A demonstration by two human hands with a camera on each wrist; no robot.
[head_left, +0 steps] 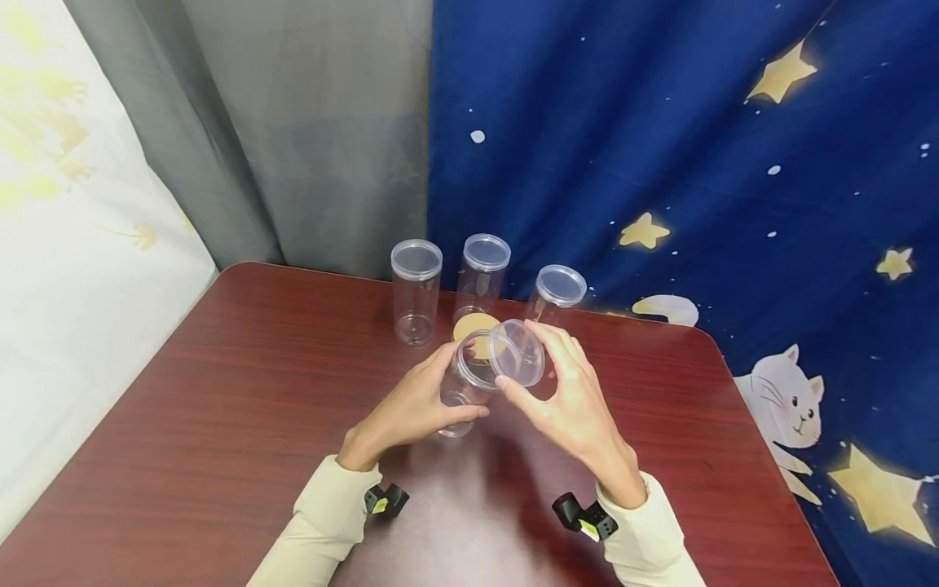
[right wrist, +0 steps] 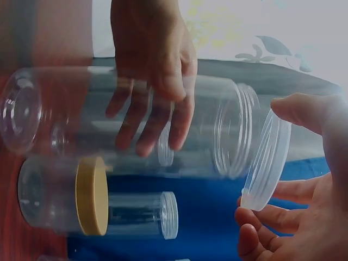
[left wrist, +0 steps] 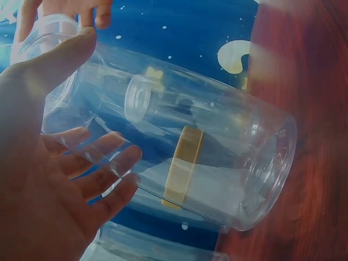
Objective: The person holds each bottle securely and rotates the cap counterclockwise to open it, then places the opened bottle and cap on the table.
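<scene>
My left hand [head_left: 411, 408] grips a clear plastic jar [right wrist: 206, 125], with the thumb on one side and the fingers round the other. The threaded mouth of the jar is uncovered. A clear round lid [head_left: 517, 353] is pinched at its rim between the thumb and fingers of my right hand [head_left: 575, 403]. In the right wrist view the lid is tilted and stands just off the jar's mouth, with a narrow gap at one side. Behind the held jar is another jar with a gold lid [right wrist: 92, 196], partly hidden in the head view.
Toward the back of the dark red wooden table [head_left: 242, 367] stand three clear lidded jars: a left one [head_left: 416, 302], a middle one [head_left: 484, 277] and a right one [head_left: 557, 289]. Grey and blue curtains [head_left: 587, 122] hang right behind the table edge.
</scene>
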